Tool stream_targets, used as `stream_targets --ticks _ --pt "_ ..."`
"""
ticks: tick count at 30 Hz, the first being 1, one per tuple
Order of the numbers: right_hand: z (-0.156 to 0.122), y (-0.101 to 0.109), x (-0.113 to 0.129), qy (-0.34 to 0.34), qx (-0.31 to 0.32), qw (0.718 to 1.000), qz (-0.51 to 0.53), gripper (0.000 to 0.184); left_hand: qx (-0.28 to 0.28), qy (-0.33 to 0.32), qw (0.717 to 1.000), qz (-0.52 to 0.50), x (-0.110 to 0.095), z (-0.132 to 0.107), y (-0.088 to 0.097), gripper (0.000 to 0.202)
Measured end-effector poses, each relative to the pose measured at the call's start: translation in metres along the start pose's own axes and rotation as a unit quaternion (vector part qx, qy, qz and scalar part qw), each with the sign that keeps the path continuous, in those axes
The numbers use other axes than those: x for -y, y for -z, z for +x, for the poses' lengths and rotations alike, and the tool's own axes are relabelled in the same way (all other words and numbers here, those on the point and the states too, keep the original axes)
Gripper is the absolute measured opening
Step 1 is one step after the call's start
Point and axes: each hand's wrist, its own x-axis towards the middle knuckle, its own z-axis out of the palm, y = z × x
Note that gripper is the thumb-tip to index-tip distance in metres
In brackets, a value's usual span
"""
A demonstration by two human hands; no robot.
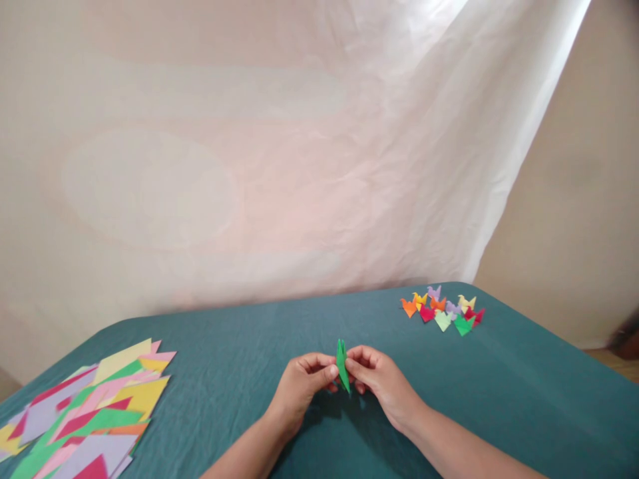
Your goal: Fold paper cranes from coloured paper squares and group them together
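A narrow folded piece of green origami paper (342,366) stands upright between my two hands, a little above the table. Its top end splits into two thin points, and the bottom tapers to a tip. My left hand (304,386) pinches its left edge between thumb and fingers. From the other side, my right hand (377,379) grips the right edge with thumb and forefinger. Some of the fingertips behind the paper are hidden.
Loose sheets of coloured paper (90,412) lie in a spread pile on the left. Several small folded paper birds (443,320) stand grouped at the back right of the green-covered table (224,359). Behind it hangs a pale cloth (299,166).
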Motion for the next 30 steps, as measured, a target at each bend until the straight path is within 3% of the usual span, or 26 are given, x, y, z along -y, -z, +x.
stream_targets --ticks 3,7,12,15,30 --pt "0.001 0.001 -0.002 0.03 -0.028 0.999 -0.02 0.02 -0.007 0.009 1.0 0.008 0.004 0.001 0.0 0.024" --pt "0.0 0.002 -0.002 0.052 -0.039 0.991 -0.12 0.016 -0.036 0.011 0.999 0.037 0.008 0.004 0.0 0.026" --pt "-0.004 -0.004 0.004 0.083 -0.048 0.978 -0.184 0.012 -0.117 -0.043 0.982 0.14 0.005 0.0 -0.005 0.023" --pt "-0.007 -0.006 0.009 0.1 -0.035 0.976 -0.19 0.013 -0.137 -0.076 0.968 0.197 0.002 -0.003 -0.007 0.02" --pt "-0.009 -0.007 0.017 0.082 -0.025 0.981 -0.176 0.014 -0.079 -0.059 0.991 0.09 0.004 -0.001 -0.003 0.018"
